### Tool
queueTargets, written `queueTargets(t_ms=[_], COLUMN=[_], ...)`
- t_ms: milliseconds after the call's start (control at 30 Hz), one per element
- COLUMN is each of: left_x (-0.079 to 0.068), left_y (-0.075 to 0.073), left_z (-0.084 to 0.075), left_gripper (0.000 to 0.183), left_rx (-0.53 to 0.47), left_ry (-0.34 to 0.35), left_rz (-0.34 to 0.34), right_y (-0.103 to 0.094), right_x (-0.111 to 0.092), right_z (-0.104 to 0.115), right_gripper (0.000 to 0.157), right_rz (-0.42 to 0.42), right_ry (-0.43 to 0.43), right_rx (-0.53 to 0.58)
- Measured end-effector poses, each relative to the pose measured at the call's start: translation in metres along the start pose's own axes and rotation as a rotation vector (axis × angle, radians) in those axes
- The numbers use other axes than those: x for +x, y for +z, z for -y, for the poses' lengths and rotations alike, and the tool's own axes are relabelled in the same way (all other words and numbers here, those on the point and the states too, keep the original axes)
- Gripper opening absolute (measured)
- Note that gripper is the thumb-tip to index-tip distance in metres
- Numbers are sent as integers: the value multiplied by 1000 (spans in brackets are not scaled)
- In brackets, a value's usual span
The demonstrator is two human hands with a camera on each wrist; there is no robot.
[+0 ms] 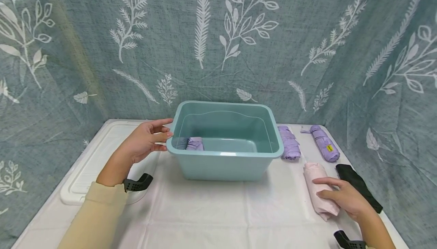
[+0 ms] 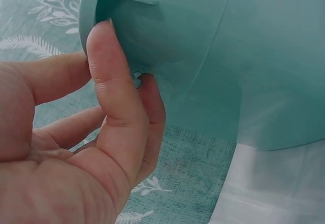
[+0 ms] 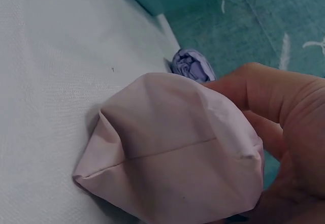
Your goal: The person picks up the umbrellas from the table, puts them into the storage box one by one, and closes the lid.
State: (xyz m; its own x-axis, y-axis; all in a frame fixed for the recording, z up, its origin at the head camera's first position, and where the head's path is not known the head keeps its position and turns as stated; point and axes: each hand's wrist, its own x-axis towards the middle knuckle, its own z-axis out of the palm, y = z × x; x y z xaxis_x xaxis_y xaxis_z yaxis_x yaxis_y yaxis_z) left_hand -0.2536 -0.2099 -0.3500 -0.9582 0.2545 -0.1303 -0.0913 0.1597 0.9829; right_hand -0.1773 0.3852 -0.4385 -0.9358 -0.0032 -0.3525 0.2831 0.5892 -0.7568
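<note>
At the left end of a blue-green plastic bin [image 1: 222, 167], my left hand [image 1: 146, 137] holds the rim, its fingertips [image 2: 104, 41] bent in under the lip. A purple cloth bundle [image 1: 195, 143] lies in the bin's left part. To the right, my right hand [image 1: 345, 198] grips a pale pink rolled cloth bundle [image 1: 317, 192] between thumb and fingers. The right wrist view shows the pink bundle's seamed, folded end close up, with the hand along its side and some fingers hidden behind it.
A white lid [image 1: 92, 162] lies at the left. Right of the bin are a wrinkled purple roll [image 1: 289, 143] and a purple roll with a strap and yellow label [image 1: 322, 143]. A black bundle [image 1: 358, 186] lies beside my right hand. A patterned curtain [image 1: 218, 71] encloses the table.
</note>
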Motion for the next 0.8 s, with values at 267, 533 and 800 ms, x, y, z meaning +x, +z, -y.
queueTargets(t_ms=[267, 533, 800], left_x=[0, 0, 0], left_y=[0, 0, 0], left_z=[-3, -3, -3], left_gripper=[67, 68, 69], left_rx=[1, -10, -6], left_ry=[0, -3, -4], left_rz=[14, 20, 21], right_y=[0, -2, 1], right_x=[3, 2, -1], right_z=[0, -5, -4], right_gripper=[55, 63, 68], right_rz=[43, 70, 48], right_ry=[-8, -34, -75], right_rx=[52, 76, 74])
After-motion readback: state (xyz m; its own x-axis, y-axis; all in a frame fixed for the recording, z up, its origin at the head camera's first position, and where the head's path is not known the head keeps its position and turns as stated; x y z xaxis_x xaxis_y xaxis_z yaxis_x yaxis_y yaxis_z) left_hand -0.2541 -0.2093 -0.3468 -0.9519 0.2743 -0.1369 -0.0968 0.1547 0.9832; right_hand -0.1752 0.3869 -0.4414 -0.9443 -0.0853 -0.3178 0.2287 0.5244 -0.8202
